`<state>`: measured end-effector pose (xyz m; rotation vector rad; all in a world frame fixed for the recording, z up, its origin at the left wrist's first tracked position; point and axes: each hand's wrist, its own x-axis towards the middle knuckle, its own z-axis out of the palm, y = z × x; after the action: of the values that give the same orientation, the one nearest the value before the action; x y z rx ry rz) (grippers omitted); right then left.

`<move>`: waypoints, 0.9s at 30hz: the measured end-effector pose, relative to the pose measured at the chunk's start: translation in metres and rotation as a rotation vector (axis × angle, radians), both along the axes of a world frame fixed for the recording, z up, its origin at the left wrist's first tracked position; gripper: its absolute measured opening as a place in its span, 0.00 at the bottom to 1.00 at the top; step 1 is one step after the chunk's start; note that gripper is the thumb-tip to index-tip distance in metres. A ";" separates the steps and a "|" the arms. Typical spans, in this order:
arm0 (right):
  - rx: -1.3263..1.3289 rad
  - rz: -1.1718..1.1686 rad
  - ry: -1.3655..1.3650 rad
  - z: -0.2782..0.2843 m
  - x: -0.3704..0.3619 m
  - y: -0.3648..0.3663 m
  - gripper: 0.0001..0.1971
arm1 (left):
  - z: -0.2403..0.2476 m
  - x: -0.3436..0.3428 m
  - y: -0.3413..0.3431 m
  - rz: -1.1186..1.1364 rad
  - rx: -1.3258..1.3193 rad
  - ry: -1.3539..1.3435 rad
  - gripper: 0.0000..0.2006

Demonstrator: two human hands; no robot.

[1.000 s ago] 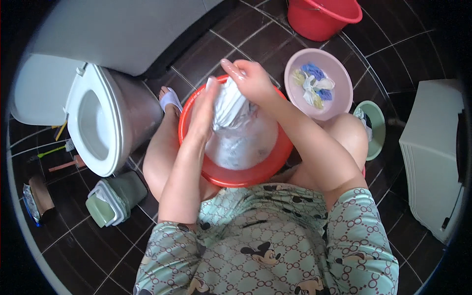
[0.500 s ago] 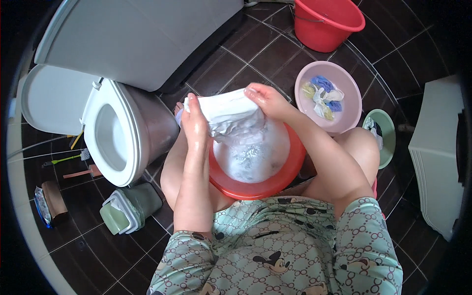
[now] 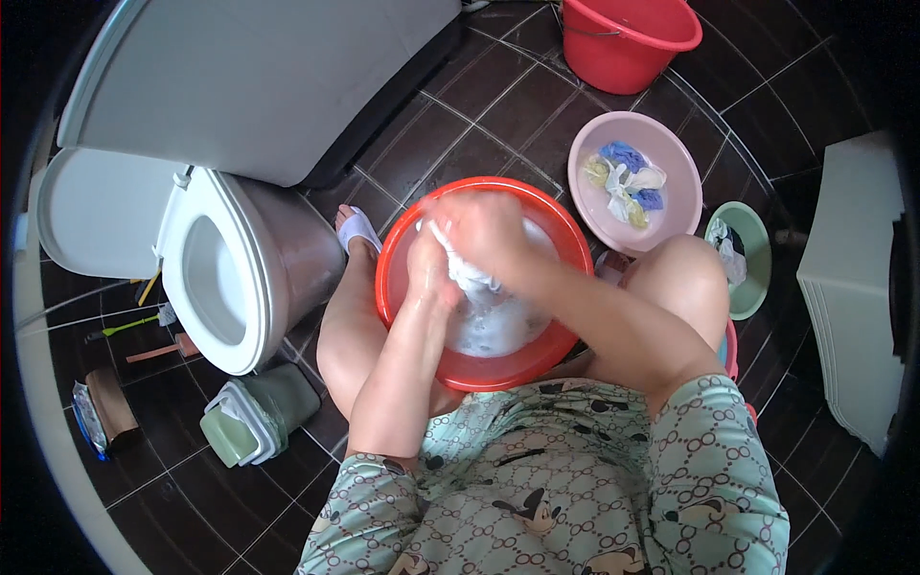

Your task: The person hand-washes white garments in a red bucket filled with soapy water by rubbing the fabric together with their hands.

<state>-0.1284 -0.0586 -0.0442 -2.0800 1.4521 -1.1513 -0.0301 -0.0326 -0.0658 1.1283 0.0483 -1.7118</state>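
Note:
Soapy water (image 3: 498,331) with white suds fills a red basin (image 3: 479,374) between my legs. Over it, a wet white cloth (image 3: 470,276) is bunched up between my two hands. My left hand (image 3: 431,264) is closed round the cloth at its left side. My right hand (image 3: 489,235), smeared by motion, is closed on it from the right and lies close against the left. The lower part of the cloth hangs down to the suds. Most of what is gripped is hidden by my fingers.
Right of the basin stand a pink basin (image 3: 580,196) with small coloured cloths, a green basin (image 3: 752,305) holding dark and white cloth, and a red bucket (image 3: 618,62). A toilet (image 3: 254,331), a lidded bin (image 3: 287,398) and brushes are left. A white cabinet (image 3: 843,287) stands far right.
The white cloth, held stretched between both hands at the basin's far side, is now bunched. My hands have come together and lower over the water. The view has shifted slightly.

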 end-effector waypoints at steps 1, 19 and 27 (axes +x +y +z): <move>-0.064 0.104 -0.054 0.010 0.010 0.022 0.14 | -0.012 0.010 0.007 0.010 -0.230 0.206 0.16; 0.082 0.107 -0.076 0.007 0.007 0.006 0.18 | -0.040 0.030 0.008 -0.065 -0.332 0.442 0.12; -0.024 0.105 -0.043 0.022 0.004 0.022 0.16 | 0.013 -0.006 0.010 -0.026 -0.213 0.278 0.14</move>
<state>-0.1247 -0.0369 -0.0218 -2.1069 1.2998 -1.1711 -0.0360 -0.0230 -0.0526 0.7340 0.0233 -1.8389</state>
